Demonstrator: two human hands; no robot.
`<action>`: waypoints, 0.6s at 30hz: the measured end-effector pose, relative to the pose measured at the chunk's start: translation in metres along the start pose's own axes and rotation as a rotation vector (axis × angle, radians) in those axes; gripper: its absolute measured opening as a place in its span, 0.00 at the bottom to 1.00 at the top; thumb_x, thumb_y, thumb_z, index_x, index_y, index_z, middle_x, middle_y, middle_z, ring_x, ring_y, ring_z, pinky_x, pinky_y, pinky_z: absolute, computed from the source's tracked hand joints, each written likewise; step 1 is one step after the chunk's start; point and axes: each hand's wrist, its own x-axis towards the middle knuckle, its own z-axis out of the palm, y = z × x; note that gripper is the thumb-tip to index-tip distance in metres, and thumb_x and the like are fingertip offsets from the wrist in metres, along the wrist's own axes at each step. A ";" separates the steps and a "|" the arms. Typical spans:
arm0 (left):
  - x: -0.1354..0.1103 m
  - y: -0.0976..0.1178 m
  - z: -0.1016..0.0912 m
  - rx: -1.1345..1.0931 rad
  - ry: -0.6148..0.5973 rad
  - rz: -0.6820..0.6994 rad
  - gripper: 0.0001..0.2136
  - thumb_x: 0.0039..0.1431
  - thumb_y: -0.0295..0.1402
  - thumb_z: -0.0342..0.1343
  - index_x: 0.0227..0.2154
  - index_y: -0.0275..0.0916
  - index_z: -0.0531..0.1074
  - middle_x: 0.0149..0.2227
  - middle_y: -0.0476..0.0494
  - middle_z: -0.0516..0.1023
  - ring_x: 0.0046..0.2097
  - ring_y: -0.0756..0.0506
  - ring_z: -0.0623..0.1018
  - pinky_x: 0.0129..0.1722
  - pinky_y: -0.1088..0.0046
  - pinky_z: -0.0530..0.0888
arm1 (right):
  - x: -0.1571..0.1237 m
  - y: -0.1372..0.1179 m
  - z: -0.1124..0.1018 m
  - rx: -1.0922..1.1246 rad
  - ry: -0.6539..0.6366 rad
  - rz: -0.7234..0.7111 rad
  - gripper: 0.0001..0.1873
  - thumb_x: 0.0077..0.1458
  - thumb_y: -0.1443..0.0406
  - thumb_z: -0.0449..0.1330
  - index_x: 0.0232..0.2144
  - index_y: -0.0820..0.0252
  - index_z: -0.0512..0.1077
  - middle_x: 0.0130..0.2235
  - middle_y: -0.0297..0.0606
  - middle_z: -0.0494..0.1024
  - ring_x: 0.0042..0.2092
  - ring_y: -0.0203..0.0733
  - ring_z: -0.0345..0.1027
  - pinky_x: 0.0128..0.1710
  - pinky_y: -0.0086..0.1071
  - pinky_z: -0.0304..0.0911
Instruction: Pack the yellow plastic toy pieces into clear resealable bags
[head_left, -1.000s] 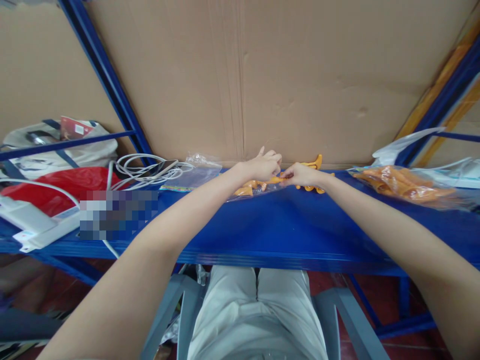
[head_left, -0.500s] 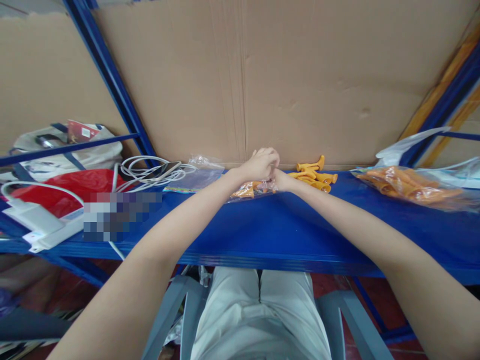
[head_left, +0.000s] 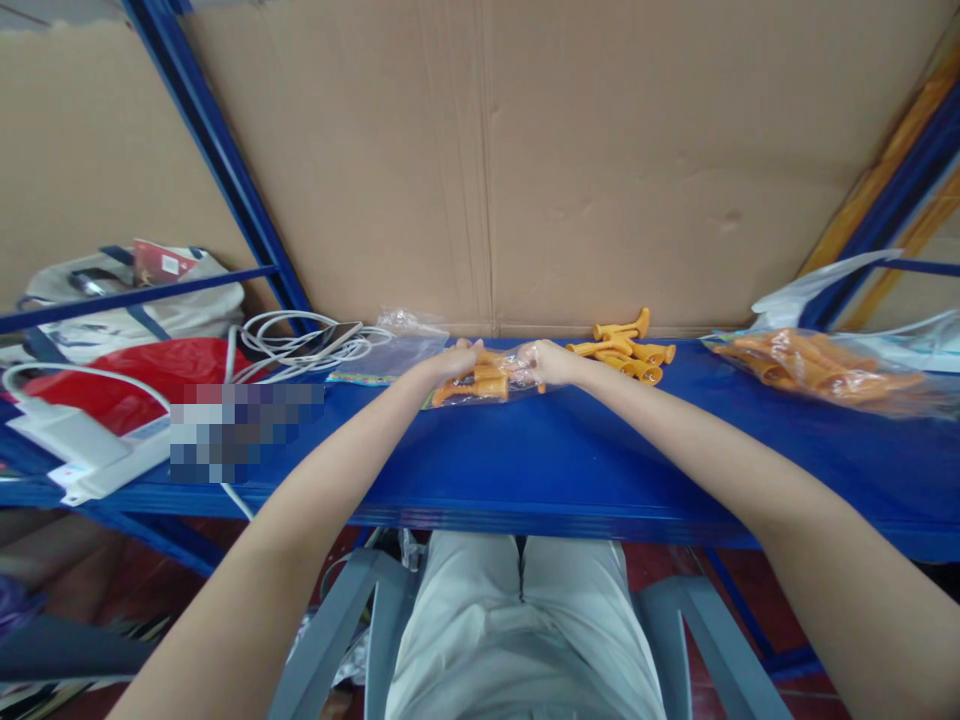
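A small clear plastic bag (head_left: 480,384) with several orange plastic pieces inside is held between both hands, just above the blue shelf (head_left: 525,460). My left hand (head_left: 448,362) grips the bag's left end with curled fingers. My right hand (head_left: 550,362) pinches its right end. A loose pile of the same orange pieces (head_left: 626,349) lies on the shelf just right of my right hand, against the cardboard wall.
A large bag of orange pieces (head_left: 814,372) lies at the right end. Empty clear bags (head_left: 394,350), coiled white cables (head_left: 300,338), a red bag (head_left: 112,370) and a white power adapter (head_left: 67,445) sit at the left. Cardboard (head_left: 525,160) backs the shelf.
Both hands have drawn apart and toward me with the small bag, which is now stretched between them. My right hand has left the loose orange pile.
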 end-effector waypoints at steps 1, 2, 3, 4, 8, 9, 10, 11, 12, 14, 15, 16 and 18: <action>-0.002 0.002 -0.001 0.017 -0.021 -0.020 0.17 0.63 0.44 0.42 0.42 0.38 0.68 0.53 0.30 0.71 0.58 0.37 0.69 0.55 0.63 0.64 | 0.000 0.001 0.002 0.066 0.007 -0.035 0.13 0.50 0.59 0.59 0.26 0.64 0.76 0.28 0.36 0.76 0.23 0.32 0.64 0.23 0.25 0.59; -0.004 0.004 -0.002 0.023 -0.038 -0.022 0.18 0.64 0.44 0.41 0.43 0.37 0.68 0.54 0.30 0.71 0.58 0.37 0.69 0.55 0.63 0.64 | -0.001 0.003 0.003 0.126 0.020 -0.065 0.14 0.50 0.58 0.60 0.29 0.63 0.77 0.32 0.38 0.77 0.26 0.33 0.67 0.26 0.27 0.62; -0.006 0.007 -0.004 0.025 -0.059 -0.021 0.18 0.64 0.44 0.40 0.45 0.37 0.67 0.55 0.30 0.70 0.58 0.37 0.69 0.55 0.63 0.64 | -0.002 0.005 0.003 0.168 0.042 -0.085 0.14 0.50 0.58 0.60 0.32 0.62 0.78 0.36 0.39 0.78 0.29 0.35 0.69 0.29 0.28 0.65; -0.008 0.009 -0.005 0.025 -0.081 -0.020 0.19 0.65 0.44 0.39 0.46 0.36 0.67 0.55 0.30 0.70 0.58 0.37 0.69 0.55 0.64 0.64 | -0.004 0.007 0.003 0.188 0.076 -0.094 0.13 0.49 0.59 0.61 0.33 0.61 0.78 0.38 0.40 0.78 0.32 0.37 0.70 0.32 0.30 0.66; -0.014 0.012 -0.006 0.023 -0.090 -0.027 0.20 0.66 0.42 0.38 0.51 0.35 0.64 0.58 0.32 0.68 0.60 0.39 0.67 0.56 0.66 0.64 | -0.012 0.015 -0.004 0.141 0.283 0.051 0.07 0.47 0.68 0.59 0.29 0.63 0.78 0.36 0.41 0.79 0.38 0.40 0.71 0.41 0.32 0.66; -0.015 0.012 -0.006 0.015 -0.079 -0.037 0.20 0.66 0.42 0.38 0.51 0.35 0.64 0.58 0.32 0.68 0.60 0.39 0.67 0.56 0.67 0.64 | -0.014 0.015 -0.006 0.116 0.326 0.129 0.07 0.47 0.70 0.58 0.28 0.64 0.77 0.34 0.41 0.79 0.37 0.39 0.71 0.40 0.31 0.66; -0.015 0.012 -0.005 0.001 -0.069 -0.048 0.20 0.66 0.42 0.38 0.52 0.35 0.64 0.58 0.32 0.68 0.61 0.40 0.67 0.55 0.68 0.64 | -0.017 0.015 -0.009 0.096 0.348 0.210 0.07 0.47 0.71 0.57 0.26 0.64 0.77 0.31 0.40 0.78 0.34 0.37 0.70 0.37 0.30 0.65; -0.015 0.012 -0.004 -0.019 -0.062 -0.058 0.20 0.66 0.42 0.38 0.52 0.35 0.63 0.58 0.32 0.68 0.61 0.40 0.67 0.55 0.68 0.64 | -0.020 0.013 -0.012 0.084 0.339 0.286 0.08 0.47 0.71 0.56 0.24 0.65 0.76 0.28 0.38 0.77 0.31 0.36 0.69 0.34 0.28 0.63; -0.014 0.012 -0.004 -0.040 -0.055 -0.066 0.21 0.66 0.42 0.38 0.52 0.34 0.63 0.58 0.32 0.68 0.60 0.40 0.67 0.55 0.68 0.64 | -0.022 0.011 -0.014 0.083 0.299 0.344 0.08 0.47 0.71 0.55 0.22 0.65 0.74 0.24 0.37 0.75 0.28 0.35 0.67 0.31 0.27 0.62; -0.014 0.011 -0.003 -0.081 -0.039 -0.075 0.21 0.66 0.42 0.37 0.52 0.34 0.63 0.58 0.32 0.68 0.60 0.40 0.67 0.55 0.69 0.64 | -0.027 0.005 -0.015 0.124 0.164 0.397 0.09 0.47 0.72 0.54 0.18 0.64 0.71 0.20 0.34 0.71 0.24 0.33 0.63 0.27 0.26 0.58; -0.013 0.011 -0.002 -0.102 -0.030 -0.077 0.21 0.66 0.42 0.37 0.52 0.33 0.63 0.58 0.32 0.68 0.60 0.40 0.67 0.55 0.69 0.65 | -0.029 0.002 -0.015 0.164 0.099 0.395 0.10 0.46 0.72 0.54 0.17 0.64 0.70 0.19 0.33 0.70 0.24 0.32 0.61 0.26 0.26 0.57; -0.013 0.010 -0.001 -0.121 -0.022 -0.080 0.21 0.66 0.42 0.37 0.52 0.34 0.63 0.58 0.33 0.68 0.61 0.40 0.67 0.55 0.69 0.65 | -0.030 0.000 -0.014 0.207 0.047 0.382 0.09 0.45 0.72 0.54 0.16 0.64 0.70 0.19 0.32 0.69 0.24 0.32 0.61 0.27 0.26 0.56; -0.011 0.009 0.000 -0.158 -0.015 -0.084 0.21 0.67 0.41 0.37 0.53 0.33 0.62 0.60 0.33 0.67 0.61 0.41 0.66 0.55 0.71 0.65 | -0.031 -0.004 -0.011 0.280 -0.008 0.340 0.07 0.43 0.71 0.56 0.17 0.64 0.70 0.20 0.31 0.69 0.24 0.31 0.60 0.28 0.26 0.56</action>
